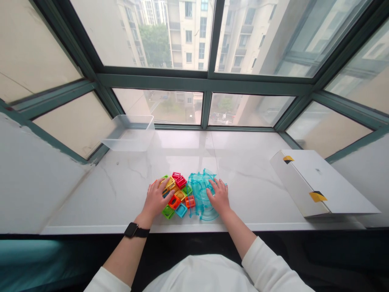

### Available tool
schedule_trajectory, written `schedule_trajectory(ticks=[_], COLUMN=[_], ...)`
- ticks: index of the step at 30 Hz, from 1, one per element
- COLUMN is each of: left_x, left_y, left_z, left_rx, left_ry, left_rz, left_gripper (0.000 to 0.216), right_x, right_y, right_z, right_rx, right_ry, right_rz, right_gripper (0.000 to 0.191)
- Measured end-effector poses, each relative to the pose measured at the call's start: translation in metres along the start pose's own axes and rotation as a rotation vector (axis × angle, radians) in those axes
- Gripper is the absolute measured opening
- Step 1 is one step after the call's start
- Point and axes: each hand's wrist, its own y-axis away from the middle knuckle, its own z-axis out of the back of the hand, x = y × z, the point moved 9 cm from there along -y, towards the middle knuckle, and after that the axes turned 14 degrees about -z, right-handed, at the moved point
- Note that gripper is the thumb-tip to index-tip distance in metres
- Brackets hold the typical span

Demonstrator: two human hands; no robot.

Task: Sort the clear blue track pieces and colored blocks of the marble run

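A heap of small coloured plastic frame pieces (179,194), red, orange, yellow, green and blue, lies on the white marble sill (127,182). Beside it on the right is a pile of clear turquoise curved pieces (199,186). My left hand (156,198), with a black watch on the wrist, rests flat on the left side of the coloured heap, fingers spread. On the turquoise pile's right side lies my right hand (219,196), fingers stretched out over it.
A clear empty plastic tub (130,132) stands at the back left by the window. A white cardboard box (316,182) with yellow tape lies at the right. Window frames close the sill on three sides; its front edge runs just before my wrists.
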Motion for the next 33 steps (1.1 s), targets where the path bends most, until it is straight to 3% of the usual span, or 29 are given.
schedule_trajectory(ticks=[8,15,22,25,27,29,31,33], left_x=[0.025,0.041,0.045,0.043,0.028,-0.005,-0.056,-0.120], left_y=[0.003,0.013,0.013,0.011,0.008,0.005,-0.003,-0.014], left_z=[0.014,0.022,0.020,0.032,0.052,0.072,0.077,0.064], left_rx=[-0.018,-0.109,-0.082,-0.071,-0.157,-0.292,-0.334,-0.248], left_ry=[0.036,0.079,0.112,0.059,-0.008,-0.018,0.075,0.236], left_rz=[-0.057,-0.062,-0.058,-0.009,0.006,-0.016,-0.088,-0.212], left_gripper=[0.052,0.052,0.051,0.050,0.048,0.040,0.028,0.020], right_x=[0.022,0.033,0.033,0.030,0.026,0.020,0.014,0.009], right_y=[0.009,0.013,0.014,0.013,0.007,-0.005,-0.021,-0.038], right_z=[-0.017,-0.029,-0.026,-0.016,-0.004,0.012,0.030,0.048], right_rx=[-0.017,-0.020,-0.015,-0.026,-0.051,-0.094,-0.148,-0.197], right_ry=[0.009,0.021,0.052,0.008,-0.030,-0.051,-0.055,-0.041], right_rz=[-0.014,-0.027,-0.031,-0.033,-0.043,-0.056,-0.075,-0.096], right_gripper=[0.049,0.049,0.049,0.049,0.049,0.049,0.049,0.049])
